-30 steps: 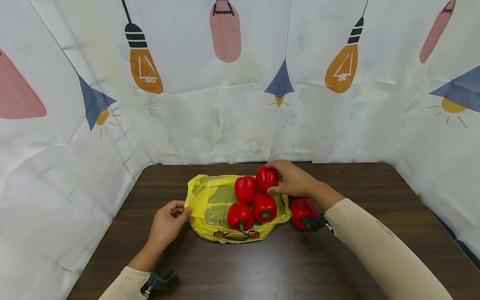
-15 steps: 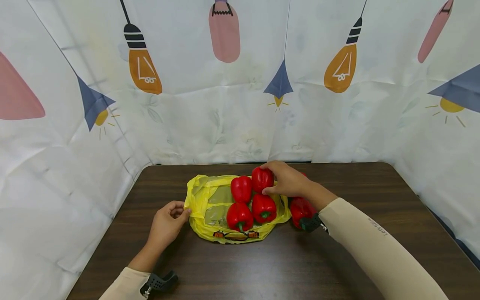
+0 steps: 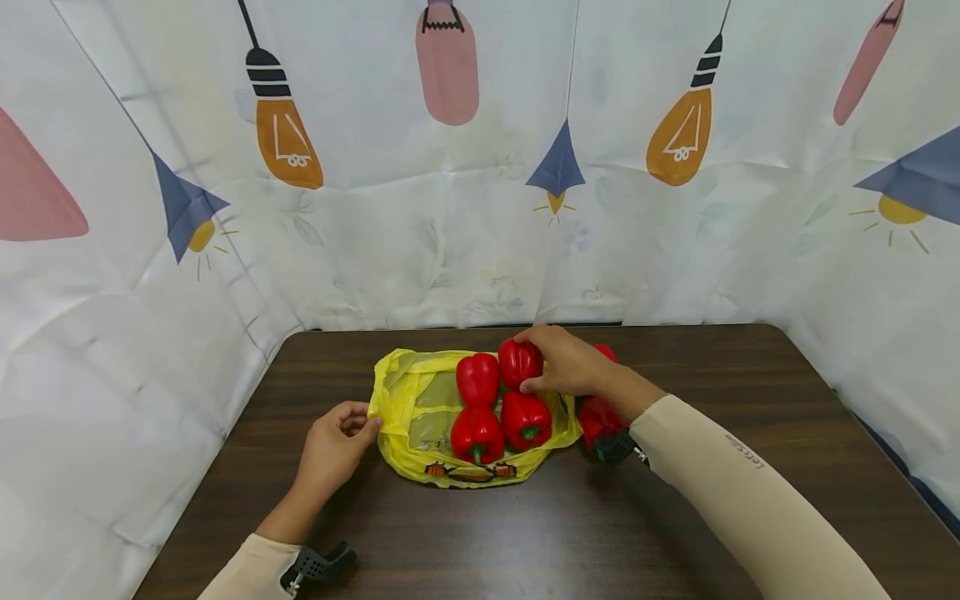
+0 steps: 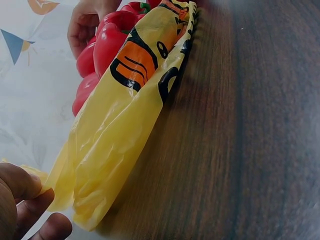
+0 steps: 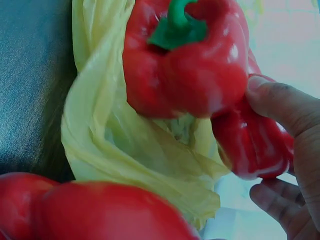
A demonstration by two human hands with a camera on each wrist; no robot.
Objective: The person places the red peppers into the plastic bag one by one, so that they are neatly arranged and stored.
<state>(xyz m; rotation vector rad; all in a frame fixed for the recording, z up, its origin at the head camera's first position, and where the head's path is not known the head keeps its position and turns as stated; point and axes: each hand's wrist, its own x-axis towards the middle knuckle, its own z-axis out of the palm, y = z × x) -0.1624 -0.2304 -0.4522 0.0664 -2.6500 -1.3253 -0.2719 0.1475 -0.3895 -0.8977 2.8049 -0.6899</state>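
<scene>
The gripped red bell pepper [image 3: 517,364] sits over the far right part of a yellow plastic bag [image 3: 397,437], beside three other bell peppers [image 3: 477,380]. The right hand [image 3: 566,362] has its grip closed round it, thumb near, fingers far, probably to secure its smooth, rounded sides. The left hand [image 3: 333,446] pinches the bag's left edge, likely keeping it spread. More peppers [image 3: 597,417], partly hidden, lie right on the counter [image 3: 480,542].

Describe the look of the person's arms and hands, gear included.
The person wears a cream fabric left sleeve and matching right sleeve; small dark lettering marks the right one. A black left strap and black right strap show near the cuffs. The left hand and right hand wear no gloves.
</scene>
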